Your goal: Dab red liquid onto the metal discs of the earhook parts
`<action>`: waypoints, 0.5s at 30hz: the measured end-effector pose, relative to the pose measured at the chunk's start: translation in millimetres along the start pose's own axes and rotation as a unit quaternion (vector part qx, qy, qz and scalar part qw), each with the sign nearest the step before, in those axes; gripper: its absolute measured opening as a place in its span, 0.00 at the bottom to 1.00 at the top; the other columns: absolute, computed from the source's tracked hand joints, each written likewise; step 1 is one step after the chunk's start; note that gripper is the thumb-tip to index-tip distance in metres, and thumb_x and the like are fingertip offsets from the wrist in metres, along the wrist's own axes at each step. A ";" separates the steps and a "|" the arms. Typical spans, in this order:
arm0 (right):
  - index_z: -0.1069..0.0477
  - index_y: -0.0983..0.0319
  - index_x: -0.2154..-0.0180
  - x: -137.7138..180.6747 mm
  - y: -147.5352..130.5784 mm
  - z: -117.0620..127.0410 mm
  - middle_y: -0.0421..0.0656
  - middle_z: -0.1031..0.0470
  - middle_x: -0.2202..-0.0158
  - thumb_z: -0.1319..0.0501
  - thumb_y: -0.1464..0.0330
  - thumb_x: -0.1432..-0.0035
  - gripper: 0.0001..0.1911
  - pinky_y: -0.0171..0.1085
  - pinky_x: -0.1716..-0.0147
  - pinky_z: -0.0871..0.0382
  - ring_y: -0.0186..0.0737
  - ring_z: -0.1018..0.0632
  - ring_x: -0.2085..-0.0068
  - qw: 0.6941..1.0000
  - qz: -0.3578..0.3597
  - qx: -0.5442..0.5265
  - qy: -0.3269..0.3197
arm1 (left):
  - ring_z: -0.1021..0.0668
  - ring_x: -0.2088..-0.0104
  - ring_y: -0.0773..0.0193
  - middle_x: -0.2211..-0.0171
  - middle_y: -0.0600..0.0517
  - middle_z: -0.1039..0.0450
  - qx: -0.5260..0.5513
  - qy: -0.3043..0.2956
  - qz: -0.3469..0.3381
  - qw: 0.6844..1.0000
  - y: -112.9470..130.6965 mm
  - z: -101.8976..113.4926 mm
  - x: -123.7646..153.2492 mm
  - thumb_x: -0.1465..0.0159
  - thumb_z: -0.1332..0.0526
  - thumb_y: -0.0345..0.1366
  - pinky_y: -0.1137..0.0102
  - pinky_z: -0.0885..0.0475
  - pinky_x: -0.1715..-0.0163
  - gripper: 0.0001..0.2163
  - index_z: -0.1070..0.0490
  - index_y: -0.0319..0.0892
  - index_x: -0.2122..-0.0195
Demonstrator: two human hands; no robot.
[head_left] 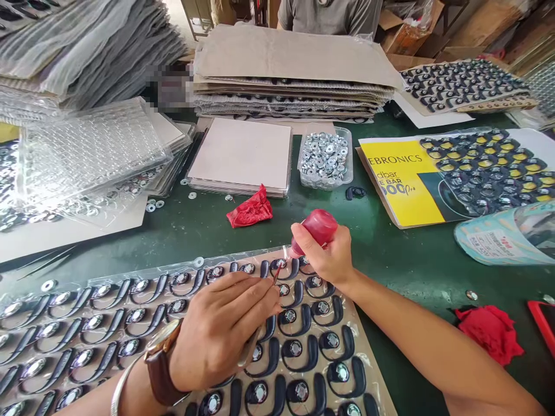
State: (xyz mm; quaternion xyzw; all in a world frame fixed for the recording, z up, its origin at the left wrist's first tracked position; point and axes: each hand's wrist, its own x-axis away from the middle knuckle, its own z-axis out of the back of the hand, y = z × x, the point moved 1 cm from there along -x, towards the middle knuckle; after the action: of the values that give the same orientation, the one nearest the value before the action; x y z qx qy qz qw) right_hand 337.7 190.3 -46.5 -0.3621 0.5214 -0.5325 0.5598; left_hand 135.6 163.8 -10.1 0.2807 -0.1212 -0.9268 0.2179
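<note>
My right hand (329, 257) is closed round a small red squeeze bottle (319, 226), tipped down toward a tray (368, 370) of black ear-hook parts with round metal discs. My left hand (225, 329), with a brown-strapped watch and a bangle at the wrist, rests on that tray and pinches a thin stick (276, 276) whose tip sits by the bottle's nozzle, over a part in the top row (280, 264).
A clear tub of metal washers (325, 156) stands behind. A red cloth (250, 211) lies mid-table, another (492, 332) at right. Stacked cardboard (295, 69), clear blister trays (91, 150), a yellow box with parts (403, 179) and a person's grey-shirted torso (329, 14) lie beyond.
</note>
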 end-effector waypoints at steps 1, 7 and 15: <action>0.33 0.60 0.80 0.3 0.5 0.0 0.36 0.28 0.83 0.39 0.60 0.38 0.20 0.34 0.70 0.29 0.32 0.25 0.79 1.000 0.001 0.003 -0.002 | 0.19 0.58 0.59 0.56 0.46 0.21 0.002 0.001 0.003 1.000 -0.4 -0.6 1.6 0.35 0.46 0.24 0.63 0.25 0.56 0.11 0.26 0.34 0.54; 0.32 0.59 0.80 -0.8 -0.9 1.2 0.37 0.27 0.83 0.39 0.60 0.37 0.20 0.36 0.70 0.29 0.34 0.25 0.79 0.999 0.015 0.038 -0.024 | 0.20 0.58 0.60 0.56 0.46 0.21 0.013 -0.003 0.017 1.000 -3.5 2.4 3.5 0.37 0.45 0.23 0.63 0.26 0.55 0.12 0.27 0.35 0.55; 0.29 0.61 0.77 3.6 -3.0 -0.5 0.39 0.25 0.80 0.38 0.58 0.39 0.18 0.35 0.70 0.28 0.34 0.24 0.77 0.996 -0.013 0.024 -0.083 | 0.20 0.61 0.68 0.61 0.50 0.20 0.109 0.015 0.110 0.988 -17.0 8.4 -4.6 0.36 0.42 0.23 0.72 0.26 0.58 0.09 0.27 0.39 0.58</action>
State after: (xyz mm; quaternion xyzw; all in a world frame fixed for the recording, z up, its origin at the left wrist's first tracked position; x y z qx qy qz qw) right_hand 336.1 186.3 -44.4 -0.3985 0.4553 -0.5201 0.6028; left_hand 128.5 181.7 -7.1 0.3019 -0.2481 -0.8740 0.2889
